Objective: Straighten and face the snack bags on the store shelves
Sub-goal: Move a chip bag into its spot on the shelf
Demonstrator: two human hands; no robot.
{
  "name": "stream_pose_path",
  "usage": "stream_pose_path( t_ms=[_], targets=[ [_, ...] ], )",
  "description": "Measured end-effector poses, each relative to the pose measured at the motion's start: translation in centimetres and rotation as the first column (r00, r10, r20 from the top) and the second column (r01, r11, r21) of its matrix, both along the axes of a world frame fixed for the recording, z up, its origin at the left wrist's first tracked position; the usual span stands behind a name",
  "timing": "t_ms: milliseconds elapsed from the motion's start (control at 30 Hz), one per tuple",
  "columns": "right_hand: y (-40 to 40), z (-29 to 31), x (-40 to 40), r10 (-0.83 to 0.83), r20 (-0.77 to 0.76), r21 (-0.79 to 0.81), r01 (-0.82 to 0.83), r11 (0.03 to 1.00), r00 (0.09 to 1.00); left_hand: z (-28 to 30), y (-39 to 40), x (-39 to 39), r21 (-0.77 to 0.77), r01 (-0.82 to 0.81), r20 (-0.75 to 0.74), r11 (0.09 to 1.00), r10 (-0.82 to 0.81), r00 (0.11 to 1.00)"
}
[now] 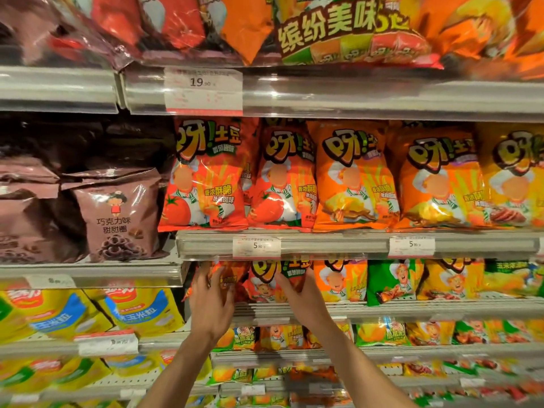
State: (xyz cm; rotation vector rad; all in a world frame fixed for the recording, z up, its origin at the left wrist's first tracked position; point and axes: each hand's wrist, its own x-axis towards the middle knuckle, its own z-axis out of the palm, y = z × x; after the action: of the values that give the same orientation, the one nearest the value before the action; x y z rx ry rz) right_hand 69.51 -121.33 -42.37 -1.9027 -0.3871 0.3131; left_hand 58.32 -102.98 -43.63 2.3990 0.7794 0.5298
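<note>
I see the left hand (210, 301) at about seven o'clock, fingers spread against a red snack bag (228, 279) under the shelf edge (323, 245). Just right, the right hand (300, 298) pinches a second red bag (272, 279) at its corner.

Tiered shelves (353, 244) — snack bags (353, 178) standing in rows

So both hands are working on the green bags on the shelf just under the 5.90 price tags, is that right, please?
Not quite: in the head view, the left hand and right hand are on the red bags, not the green bag further right. Same shelf, under the price tags.
</note>
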Motion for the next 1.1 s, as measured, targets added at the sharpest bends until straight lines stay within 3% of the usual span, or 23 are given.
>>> stream_pose_path(
  t_ms=[333, 467, 567, 633, 733, 933, 1100],
  targets=[
    [1.0, 1.2, 1.4, -0.029, -0.006, -0.138, 0.028, 0.99, 1.0, -0.2, -0.2, 0.2, 0.067, 0.002, -0.158, 0.998, 0.009, 0.987],
    [0.0, 0.7, 0.0, -0.035, 0.223, -0.064, 0.05, 0.997, 0.974, 0.0, 0.5, -0.2, 0.146, 0.018, -0.158, 0.989, 0.005, 0.987],
    [-0.6, -0.8, -1.3, 0.031, 0.362, -0.207, 0.048, 0.977, 0.932, -0.4, 0.9, -0.2, 0.189, 0.044, -0.208, 0.981, -0.004, 0.978],
    [-0.6, -1.4, -1.5, 0.109, 0.326, -0.354, 0.014, 0.935, 0.939, -0.7, 0.7, 0.0, 0.176, 0.06, -0.247, 0.983, -0.015, 0.969],
    [-0.3, -1.1, -1.0, 0.158, 0.264, -0.394, -0.043, 0.918, 0.951, -0.5, 0.6, 0.3, 0.104, 0.072, -0.239, 0.992, -0.045, 0.97],
    [-1.5, 0.8, -0.7, 0.138, 0.2, -0.222, -0.092, 0.971, 0.97, 0.2, 0.3, -1.0, -0.024, 0.059, -0.06, 0.998, -0.06, 0.996],
    [-4.5, 1.4, -2.1, 0.046, 0.037, -0.081, -0.043, 0.996, 0.998, 1.2, -0.3, -2.8, -0.126, 0.072, 0.105, 0.989, -0.059, 0.993]
  ],
)
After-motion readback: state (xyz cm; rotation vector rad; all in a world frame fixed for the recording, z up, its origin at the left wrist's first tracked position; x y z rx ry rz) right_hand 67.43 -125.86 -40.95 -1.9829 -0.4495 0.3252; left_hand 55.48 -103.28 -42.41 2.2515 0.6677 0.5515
